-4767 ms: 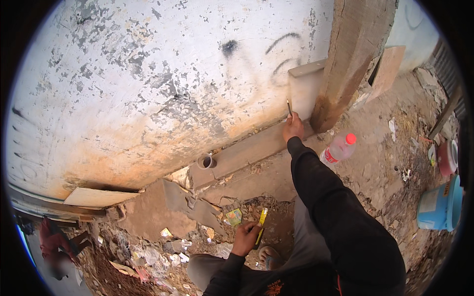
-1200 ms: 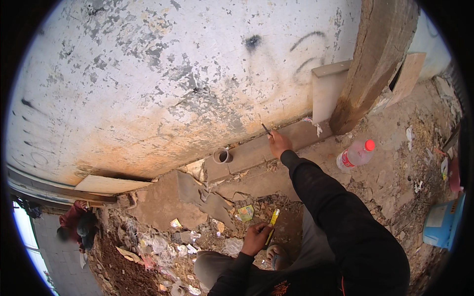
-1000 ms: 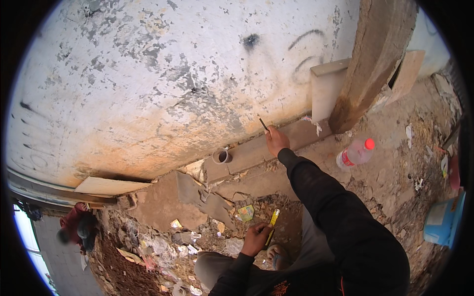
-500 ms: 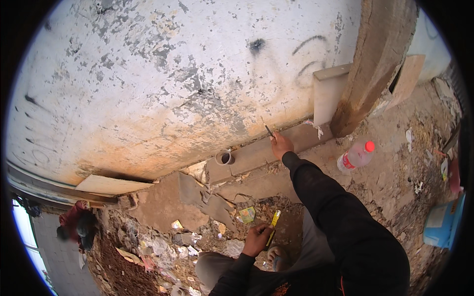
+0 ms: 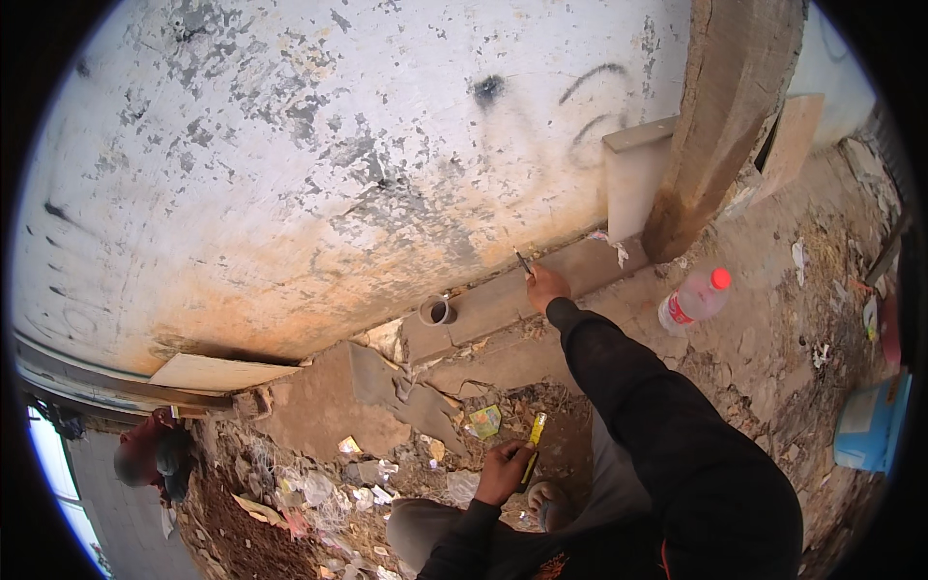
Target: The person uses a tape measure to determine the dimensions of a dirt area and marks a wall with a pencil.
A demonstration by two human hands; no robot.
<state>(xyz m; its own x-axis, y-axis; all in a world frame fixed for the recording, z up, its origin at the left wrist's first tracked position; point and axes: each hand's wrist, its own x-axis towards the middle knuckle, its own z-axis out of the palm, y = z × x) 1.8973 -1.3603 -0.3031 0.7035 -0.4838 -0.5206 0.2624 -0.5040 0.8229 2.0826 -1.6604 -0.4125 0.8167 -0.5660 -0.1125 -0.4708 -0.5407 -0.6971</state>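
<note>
My right hand point(image 5: 548, 288) reaches forward over the low ledge point(image 5: 580, 273) at the wall's foot. Its fingers are closed on a slim dark pencil point(image 5: 524, 261), whose tip is at or very near the stained wall point(image 5: 425, 222); whether it touches I cannot tell. Closer to my body, my left hand point(image 5: 505, 472) grips a slim yellow-and-black tool point(image 5: 535, 447), which stands up out of the fist near my knee. Left of the right hand, a short round grey pipe end or cup point(image 5: 437, 312) with a dark opening sits on the ledge.
A clear bottle with a red cap point(image 5: 696, 302) stands at the right, near a leaning wooden post point(image 5: 720, 135) and a pale panel point(image 5: 633, 184). A blue container point(image 5: 870, 425) is at far right. Litter point(image 5: 329, 493) covers the ground; another person point(image 5: 159, 454) crouches far left.
The pencil has tilted slightly in my right hand, its tip still by the wall. My left hand keeps its hold. The whole view has shifted a little.
</note>
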